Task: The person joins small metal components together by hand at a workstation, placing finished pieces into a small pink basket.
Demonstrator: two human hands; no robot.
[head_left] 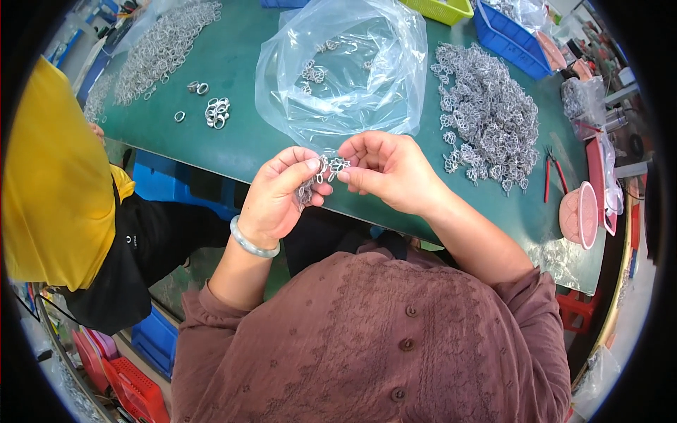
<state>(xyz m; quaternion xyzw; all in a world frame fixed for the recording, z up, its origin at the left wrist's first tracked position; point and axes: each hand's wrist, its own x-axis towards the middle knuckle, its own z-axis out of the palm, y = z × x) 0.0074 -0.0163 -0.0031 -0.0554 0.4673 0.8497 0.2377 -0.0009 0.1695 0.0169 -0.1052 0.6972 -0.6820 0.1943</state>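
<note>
Just past the table's near edge, my left hand is closed around several small silver openwork metal pieces, some hanging below its fingers. My right hand pinches one flower-shaped wire piece between thumb and forefinger, close against those in the left. Whether the pieces are joined to each other I cannot make out. Beyond my hands lies an open clear plastic bag with a few similar pieces inside. To the right spreads a large heap of silver wire pieces.
Left on the green table are a small cluster of rings and a larger pile of rings. Red-handled pliers and a pink basket stand at right. Blue and yellow-green bins line the back. A person in yellow is at left.
</note>
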